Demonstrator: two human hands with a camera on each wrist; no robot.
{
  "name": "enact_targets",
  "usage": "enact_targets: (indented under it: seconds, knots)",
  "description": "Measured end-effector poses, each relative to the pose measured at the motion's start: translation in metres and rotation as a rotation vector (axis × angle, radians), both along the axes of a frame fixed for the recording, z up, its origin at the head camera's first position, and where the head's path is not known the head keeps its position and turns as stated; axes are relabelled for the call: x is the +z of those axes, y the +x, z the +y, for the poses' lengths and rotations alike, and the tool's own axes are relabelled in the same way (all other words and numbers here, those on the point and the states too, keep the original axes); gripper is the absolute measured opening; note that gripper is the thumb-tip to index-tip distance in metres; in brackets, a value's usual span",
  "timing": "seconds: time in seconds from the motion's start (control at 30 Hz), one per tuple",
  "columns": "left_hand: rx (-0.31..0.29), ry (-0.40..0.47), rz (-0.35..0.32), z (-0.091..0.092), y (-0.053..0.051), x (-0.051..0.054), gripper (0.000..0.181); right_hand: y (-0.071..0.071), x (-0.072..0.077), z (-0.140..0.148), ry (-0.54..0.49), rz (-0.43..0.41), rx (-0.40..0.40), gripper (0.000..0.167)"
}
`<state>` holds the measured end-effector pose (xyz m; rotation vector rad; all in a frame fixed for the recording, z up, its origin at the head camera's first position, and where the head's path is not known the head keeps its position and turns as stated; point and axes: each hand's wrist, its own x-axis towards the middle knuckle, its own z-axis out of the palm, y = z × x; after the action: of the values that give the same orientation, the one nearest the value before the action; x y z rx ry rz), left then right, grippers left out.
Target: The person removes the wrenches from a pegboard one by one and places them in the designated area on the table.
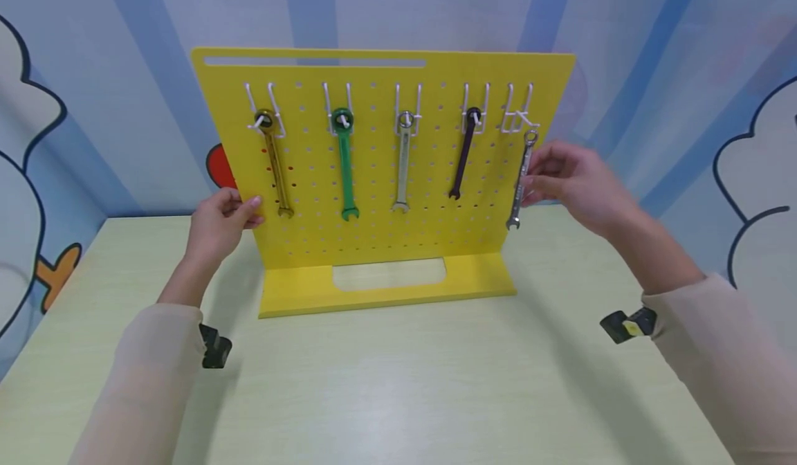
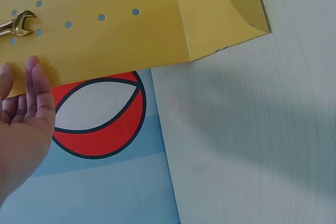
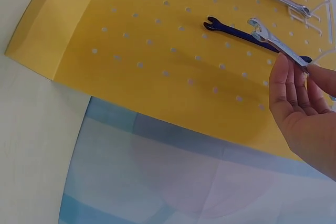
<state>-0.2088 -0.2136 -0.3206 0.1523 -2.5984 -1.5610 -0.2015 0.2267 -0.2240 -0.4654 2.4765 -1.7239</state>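
Observation:
A yellow pegboard stands upright on the table. My left hand holds its left edge, also seen in the left wrist view; how the fingers wrap behind is partly hidden. My right hand pinches a silver combination wrench between thumb and fingers at the board's right side. The wrench hangs ring end up, open end down, its ring just below the rightmost white hook. In the right wrist view, the open end of this wrench points away from the fingers.
Four hooks carry wrenches by their rings: gold, green, silver and dark purple. A base plate with a cutout supports the board on the pale table. A patterned blue backdrop stands behind.

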Motion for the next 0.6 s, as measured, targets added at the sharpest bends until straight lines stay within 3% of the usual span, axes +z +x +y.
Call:
enact_targets:
  seconds: [0.33, 0.6]
  knots:
    - [0.01, -0.026, 0.003, 0.0, 0.0, 0.0, 0.037, -0.003, -0.016, -0.006, 0.008, -0.048, 0.055, 0.007]
    - [0.007, -0.029, 0.012, 0.0, 0.001, 0.0, 0.038, -0.005, -0.035, -0.015, 0.008, -0.143, 0.106, 0.013]
